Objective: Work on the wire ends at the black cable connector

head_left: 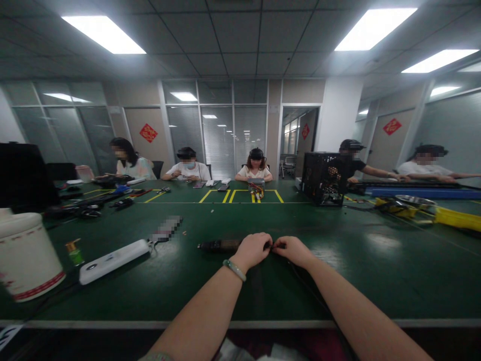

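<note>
Both my hands meet on the green table (263,296) just ahead of me. My left hand (253,248), with a pale green bracelet on its wrist, is closed around the right end of a dark cylindrical tool (220,245) that lies pointing left. My right hand (293,249) is closed in a pinch at the same spot, fingertips touching the left hand's. What the pinch holds is too small to make out. A thin dark cable (300,281) runs from the hands back toward me.
A white power strip (112,260) and a small green bottle (75,253) lie to the left, a white bucket (26,255) at the far left. A black wire crate (323,178) stands beyond. Several people sit along the far and right sides.
</note>
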Tool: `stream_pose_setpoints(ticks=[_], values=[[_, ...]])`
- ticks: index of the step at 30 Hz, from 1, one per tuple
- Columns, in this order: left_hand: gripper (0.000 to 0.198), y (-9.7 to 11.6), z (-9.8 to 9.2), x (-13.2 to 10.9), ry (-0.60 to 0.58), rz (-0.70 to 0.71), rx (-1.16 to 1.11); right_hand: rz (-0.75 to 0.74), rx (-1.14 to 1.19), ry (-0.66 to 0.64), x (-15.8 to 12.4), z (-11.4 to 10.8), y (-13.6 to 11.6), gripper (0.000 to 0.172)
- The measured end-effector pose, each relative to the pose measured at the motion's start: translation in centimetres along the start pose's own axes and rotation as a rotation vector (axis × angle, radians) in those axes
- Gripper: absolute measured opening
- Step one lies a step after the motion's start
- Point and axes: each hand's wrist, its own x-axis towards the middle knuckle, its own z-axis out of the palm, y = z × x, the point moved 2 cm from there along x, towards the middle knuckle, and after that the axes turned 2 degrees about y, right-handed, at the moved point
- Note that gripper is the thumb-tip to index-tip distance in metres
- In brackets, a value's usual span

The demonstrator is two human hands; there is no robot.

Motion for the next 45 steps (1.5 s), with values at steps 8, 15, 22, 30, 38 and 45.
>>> stream_pose_setpoints(ticks=[8, 15, 22, 30, 38, 45], values=[[0.01, -0.13, -0.02, -0.13, 0.039, 0.002, -0.021, 0.014, 0.003, -0.003, 0.07, 0.06, 0.21, 0.017], [0.012, -0.11, 0.13, -0.04, 0.015, 0.016, -0.026, 0.007, 0.008, -0.011, 0.07, 0.11, 0.23, 0.018], [0.014, -0.48, 0.72, 0.06, 0.045, -0.023, 0.035, -0.006, 0.011, -0.001, 0.27, 0.39, 0.48, 0.02], [0.014, -0.42, 0.56, 0.1, 0.039, -0.036, 0.019, 0.006, -0.001, -0.008, 0.32, 0.36, 0.65, 0.018], [0.011, 0.07, 0.14, -0.02, 0.008, -0.037, 0.027, 0.011, 0.005, -0.005, 0.06, -0.04, 0.03, 0.017], [0.009, 0.1, -0.05, -0.04, 0.005, 0.008, 0.031, -0.017, 0.001, 0.001, 0.02, -0.06, 0.08, 0.019]])
